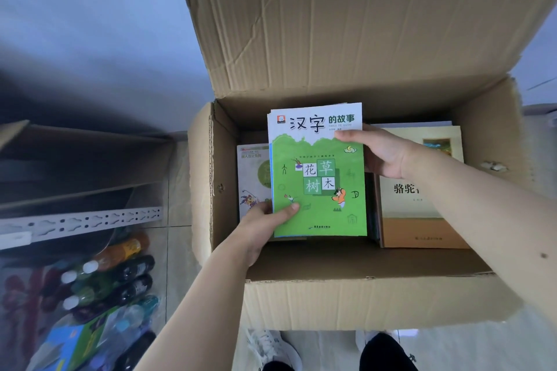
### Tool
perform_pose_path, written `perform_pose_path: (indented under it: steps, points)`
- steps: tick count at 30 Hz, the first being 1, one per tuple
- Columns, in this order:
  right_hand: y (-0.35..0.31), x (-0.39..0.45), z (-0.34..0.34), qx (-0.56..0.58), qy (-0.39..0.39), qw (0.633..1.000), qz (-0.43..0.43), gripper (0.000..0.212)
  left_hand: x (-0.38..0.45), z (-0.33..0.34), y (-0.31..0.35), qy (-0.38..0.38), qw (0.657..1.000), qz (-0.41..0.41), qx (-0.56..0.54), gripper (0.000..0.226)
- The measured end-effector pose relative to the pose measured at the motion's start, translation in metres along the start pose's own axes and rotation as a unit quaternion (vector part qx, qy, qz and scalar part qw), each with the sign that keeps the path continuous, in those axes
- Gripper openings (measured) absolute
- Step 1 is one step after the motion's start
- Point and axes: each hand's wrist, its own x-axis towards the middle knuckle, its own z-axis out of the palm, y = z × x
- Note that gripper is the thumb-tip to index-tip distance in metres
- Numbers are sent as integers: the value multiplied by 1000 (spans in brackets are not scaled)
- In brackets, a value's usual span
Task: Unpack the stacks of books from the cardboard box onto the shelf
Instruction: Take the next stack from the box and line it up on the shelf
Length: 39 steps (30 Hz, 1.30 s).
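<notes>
- Both hands are inside the cardboard box, holding a stack of books whose top cover is green and white.
- The left hand grips the stack's lower left corner, thumb laid on the cover and fingers hidden beneath.
- The right hand pinches the right edge near the top, thumb over the cover, the rest curled behind.
- The stack looks slightly fanned at its upper edge, so I take it for several thin paperbacks: light singly, fairly weighty together, glossy and likely to slide on one another.
- To my eye a grip with palms squeezing opposite edges and fingers supporting the bottom would keep them from splaying.
- A pale book lies just beside and partly under the stack on the left; a tan book lies to the right, under the right forearm.
- The box walls stand close on the left and near side; the tall back flap rises behind, so straight up and toward the person seems the free way out.
- The shelf is on the left, its perforated metal rail near the box wall, with bottles lying below it.
- The person's shoes show on the floor below the box's near wall.
</notes>
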Motion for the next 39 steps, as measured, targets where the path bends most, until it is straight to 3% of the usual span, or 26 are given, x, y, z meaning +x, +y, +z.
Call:
perform_pose_path:
  steps: [4,13,18,24,26,29,32,35,39]
  points:
    - [-14,-15,1,-9,16,1000,-21,56,-13,7,8,-6,1000,20,-6,81]
    - [-58,-76,15,-30,49,997,-44,25,-60,23,36,-23,999,25,-10,27]
    - [-70,-108,25,-28,75,995,-57,39,-87,26,47,-30,999,36,-7,33]
    - [-95,-158,46,-43,68,994,-75,69,-136,22,68,-35,996,66,49,83]
    - [-110,-177,54,-63,78,991,-85,87,-160,21,82,-43,994,74,67,79]
    - [-130,-207,65,-75,76,988,-111,103,-213,24,107,-48,989,90,105,41]
    - [-162,-258,97,-85,84,981,-151,95,-259,20,131,-44,985,120,114,27]
    - [-194,-305,128,-107,71,973,-190,59,-304,12,151,-32,977,160,135,28]
    - [-229,-350,159,-137,65,957,-246,62,-354,2,168,-8,967,218,133,36]
